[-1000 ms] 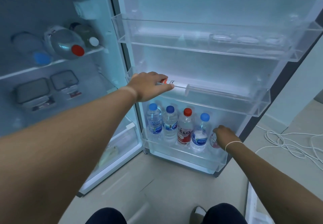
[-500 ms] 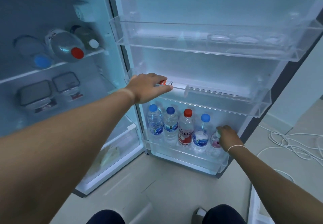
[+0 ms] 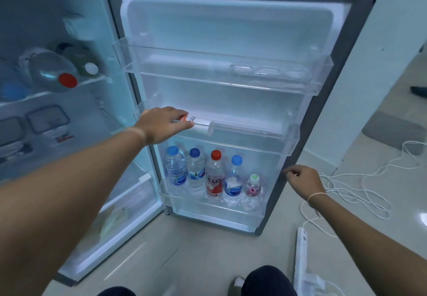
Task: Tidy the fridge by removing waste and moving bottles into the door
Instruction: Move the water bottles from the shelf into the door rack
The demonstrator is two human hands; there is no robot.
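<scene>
The fridge door stands open before me. In its bottom door shelf stand several bottles: three blue-capped water bottles, a red-capped bottle and a small pink-labelled bottle at the right end. My left hand grips a white tube with an orange label, lying on its side in the middle door shelf. My right hand hovers by the door's right edge, fingers loosely curled, holding nothing. Inside the fridge, a red-capped bottle, a white-capped bottle and a blue-capped one lie on a shelf.
The top door shelf holds only a clear egg tray. Two lidded containers sit on the lower fridge shelf, above a crisper drawer. A tangled white cable and a power strip lie on the floor at right.
My right hand has let go of the small pink-labelled bottle and pulled back to the right, off the bottom shelf. My left hand stays on the white tube.
</scene>
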